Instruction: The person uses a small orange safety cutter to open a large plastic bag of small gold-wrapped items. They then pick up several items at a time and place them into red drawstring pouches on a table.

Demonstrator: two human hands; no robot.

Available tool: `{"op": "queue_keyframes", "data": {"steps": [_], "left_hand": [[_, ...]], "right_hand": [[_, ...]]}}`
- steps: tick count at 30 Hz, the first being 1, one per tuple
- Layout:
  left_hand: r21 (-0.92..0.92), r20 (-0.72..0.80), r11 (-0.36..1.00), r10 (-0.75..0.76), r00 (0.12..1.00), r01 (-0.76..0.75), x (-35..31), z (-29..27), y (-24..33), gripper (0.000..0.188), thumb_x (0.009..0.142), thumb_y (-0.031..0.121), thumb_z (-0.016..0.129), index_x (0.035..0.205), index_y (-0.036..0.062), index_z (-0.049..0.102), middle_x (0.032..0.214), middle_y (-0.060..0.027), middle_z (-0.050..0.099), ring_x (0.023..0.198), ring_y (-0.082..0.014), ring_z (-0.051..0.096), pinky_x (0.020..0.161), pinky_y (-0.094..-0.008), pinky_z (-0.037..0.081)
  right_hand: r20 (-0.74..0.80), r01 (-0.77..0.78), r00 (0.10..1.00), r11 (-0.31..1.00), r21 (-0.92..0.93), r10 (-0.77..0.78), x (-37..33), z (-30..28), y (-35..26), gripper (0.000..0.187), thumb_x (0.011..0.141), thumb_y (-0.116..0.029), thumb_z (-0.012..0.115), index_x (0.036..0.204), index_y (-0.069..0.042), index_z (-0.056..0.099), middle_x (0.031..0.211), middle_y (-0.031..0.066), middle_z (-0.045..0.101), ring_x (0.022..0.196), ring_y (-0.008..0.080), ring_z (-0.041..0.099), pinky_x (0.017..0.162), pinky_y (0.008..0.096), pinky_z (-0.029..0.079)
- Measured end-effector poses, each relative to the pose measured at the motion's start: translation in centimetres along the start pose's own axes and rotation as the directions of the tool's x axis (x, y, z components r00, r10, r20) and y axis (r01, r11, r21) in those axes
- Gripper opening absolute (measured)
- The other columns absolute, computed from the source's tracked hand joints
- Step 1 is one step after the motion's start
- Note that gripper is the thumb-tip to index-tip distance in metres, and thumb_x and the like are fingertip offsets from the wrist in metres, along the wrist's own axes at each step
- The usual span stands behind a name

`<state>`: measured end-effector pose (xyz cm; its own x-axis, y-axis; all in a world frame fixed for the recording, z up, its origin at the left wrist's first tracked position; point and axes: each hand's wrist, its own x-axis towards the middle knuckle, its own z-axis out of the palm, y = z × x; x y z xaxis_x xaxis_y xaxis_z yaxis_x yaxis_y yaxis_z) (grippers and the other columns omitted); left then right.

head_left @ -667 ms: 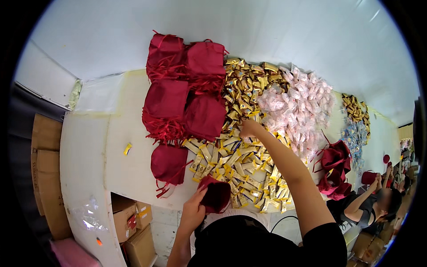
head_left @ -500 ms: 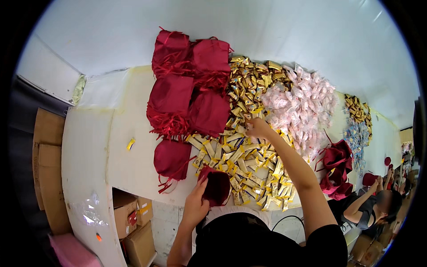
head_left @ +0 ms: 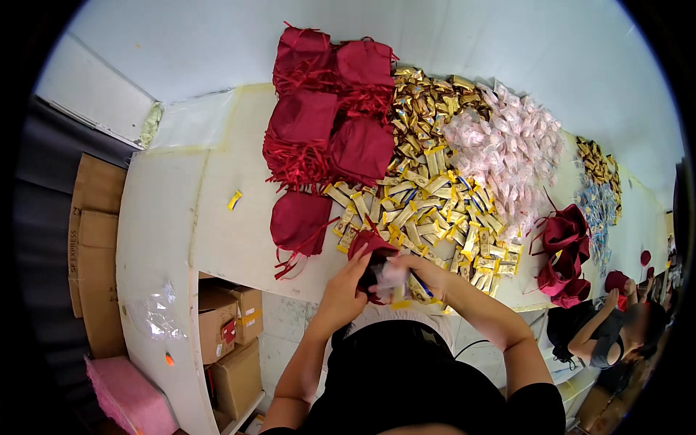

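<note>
My left hand (head_left: 344, 293) grips a dark red cloth pouch (head_left: 372, 245) at the table's near edge, its mouth facing me. At that mouth, my right hand (head_left: 426, 275) is closed on a few wrapped snacks. One is a blurred clear-and-whitish packet (head_left: 392, 278); another is a yellow-ended bar (head_left: 421, 288). Just beyond the hands spreads a heap of cream-and-yellow wrapped bars (head_left: 413, 228). Behind it lie gold-wrapped pieces (head_left: 419, 109), with pinkish clear packets (head_left: 511, 141) to their right. The inside of the pouch is mostly hidden by my fingers and the packets.
Stacks of red pouches with ribbons (head_left: 301, 119) lie left of the heaps. A single bar (head_left: 234, 200) sits farther left. Open red pouches (head_left: 565, 243) stand at right, near a co-worker (head_left: 616, 333). Cardboard boxes (head_left: 235, 377) fill the shelf below the table.
My right hand has come back from the gold-wrapped heap to the pouch's mouth, bringing packets. My left hand still holds the pouch. The whole view has shifted slightly.
</note>
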<state>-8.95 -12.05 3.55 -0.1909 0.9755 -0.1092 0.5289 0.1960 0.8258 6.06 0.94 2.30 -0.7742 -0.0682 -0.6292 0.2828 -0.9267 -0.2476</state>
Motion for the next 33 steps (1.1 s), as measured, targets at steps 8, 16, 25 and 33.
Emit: {"op": "queue_keyframes", "data": {"steps": [8,16,25,33], "left_hand": [[-0.153,0.007,0.986,-0.072,0.997,0.073,-1.0,0.6,-0.1,0.068,0.060,-0.004,0.047,0.128,0.0009,0.038,0.136,-0.0159,0.036,0.112,-0.0316,0.048,0.083,-0.0308,0.044],[-0.341,0.089,0.935,-0.069,0.994,0.096,0.2,1.7,1.9,0.063,0.062,-0.005,0.046,0.125,0.0020,0.043,0.132,-0.0163,0.041,0.109,-0.0291,0.051,0.081,-0.0300,0.046],[-0.591,0.243,0.784,-0.049,0.969,0.188,3.9,5.2,3.4,0.054,0.073,-0.009,0.046,0.126,0.0000,0.040,0.131,-0.0120,0.040,0.079,-0.0191,0.062,0.064,-0.0258,0.051],[-0.495,0.292,0.816,-0.167,0.942,0.298,5.5,6.4,-1.2,0.044,0.075,-0.010,0.041,0.118,-0.0002,0.045,0.127,-0.0110,0.043,0.068,-0.0148,0.061,0.060,-0.0237,0.050]], "right_hand": [[-0.072,0.145,0.986,0.988,-0.053,-0.149,-1.2,1.3,1.6,0.053,0.082,-0.032,0.060,0.124,-0.007,0.039,0.118,0.0119,0.047,0.108,0.0242,0.049,0.086,0.0398,0.045],[0.017,-0.060,0.449,-0.050,-0.997,-0.893,-4.6,0.5,2.7,0.060,0.075,-0.022,0.068,0.124,-0.004,0.039,0.112,0.0169,0.048,0.089,0.0278,0.057,0.075,0.0352,0.049],[-0.343,0.559,0.463,0.569,-0.604,-0.818,-8.3,-10.2,4.3,0.040,0.074,0.012,0.045,0.110,-0.003,0.056,0.102,0.0077,0.057,0.091,0.0161,0.057,0.076,0.0261,0.050],[-0.820,0.952,0.113,0.299,-0.073,-0.561,-19.1,-21.7,7.3,0.024,0.078,0.002,0.043,0.097,-0.002,0.055,0.082,0.0047,0.059,0.075,0.0151,0.058,0.064,0.0248,0.050]]}}
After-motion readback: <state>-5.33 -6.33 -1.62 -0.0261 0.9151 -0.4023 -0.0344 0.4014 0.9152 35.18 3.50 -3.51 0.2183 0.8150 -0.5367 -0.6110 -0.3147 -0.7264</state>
